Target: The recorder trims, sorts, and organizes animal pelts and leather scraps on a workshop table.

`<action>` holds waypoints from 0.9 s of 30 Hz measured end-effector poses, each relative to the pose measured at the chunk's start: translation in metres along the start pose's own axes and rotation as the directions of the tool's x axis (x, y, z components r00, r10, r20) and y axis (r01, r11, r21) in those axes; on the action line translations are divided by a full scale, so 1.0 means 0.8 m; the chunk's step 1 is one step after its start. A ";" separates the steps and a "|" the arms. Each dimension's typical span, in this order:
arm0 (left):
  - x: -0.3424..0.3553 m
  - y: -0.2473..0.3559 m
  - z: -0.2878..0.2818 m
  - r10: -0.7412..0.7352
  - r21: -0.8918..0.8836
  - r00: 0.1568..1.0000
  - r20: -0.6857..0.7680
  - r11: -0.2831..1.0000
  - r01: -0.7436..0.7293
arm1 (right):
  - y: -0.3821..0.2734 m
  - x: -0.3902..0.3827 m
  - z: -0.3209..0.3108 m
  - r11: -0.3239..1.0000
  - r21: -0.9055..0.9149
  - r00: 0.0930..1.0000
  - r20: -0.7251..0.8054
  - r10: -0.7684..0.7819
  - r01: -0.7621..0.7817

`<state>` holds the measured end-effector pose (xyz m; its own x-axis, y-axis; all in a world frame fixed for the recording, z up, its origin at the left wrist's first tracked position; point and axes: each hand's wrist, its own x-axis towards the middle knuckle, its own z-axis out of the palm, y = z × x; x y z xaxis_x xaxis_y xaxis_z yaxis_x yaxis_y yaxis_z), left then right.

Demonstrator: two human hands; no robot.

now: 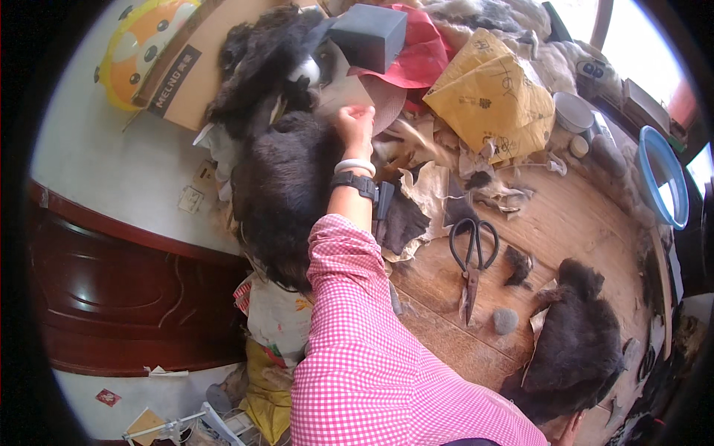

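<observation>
My left hand (355, 128), with a white bangle and black watch on its wrist, reaches to the upper middle, its fingers closed at a pale sheet (343, 93) among dark fur pieces (279, 186). My right hand (569, 430) barely shows at the lower right edge, beside a dark brown pelt (571, 342); its fingers are mostly hidden. Black-handled scissors (468, 275) lie on the wooden tabletop (439, 334), near a grey stone (505, 321) and a small fur scrap (518, 265). Torn hide scraps (425, 201) lie right of my left wrist.
A grey box (368, 33), red fabric (416, 33) and crumpled yellow paper bag (487, 97) crowd the back. A blue basin (662, 177) stands at right, near a grey dish (573, 111). Cardboard (193, 97) leans upper left; sacks (268, 379) sit lower left.
</observation>
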<state>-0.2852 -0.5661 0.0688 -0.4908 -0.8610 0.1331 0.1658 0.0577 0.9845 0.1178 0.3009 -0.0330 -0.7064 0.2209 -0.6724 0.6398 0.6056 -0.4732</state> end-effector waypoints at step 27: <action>0.000 0.040 -0.014 -0.193 -0.769 0.972 0.137 0.597 0.227 | 0.019 -0.002 0.008 0.682 -0.598 0.861 0.026 -0.508 0.421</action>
<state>-0.2703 -0.5701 0.0990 -0.6263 -0.7783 -0.0447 0.6455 -0.5499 0.5301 0.1306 0.3048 -0.0431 -0.9256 -0.1373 -0.3527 -0.0419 0.9633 -0.2650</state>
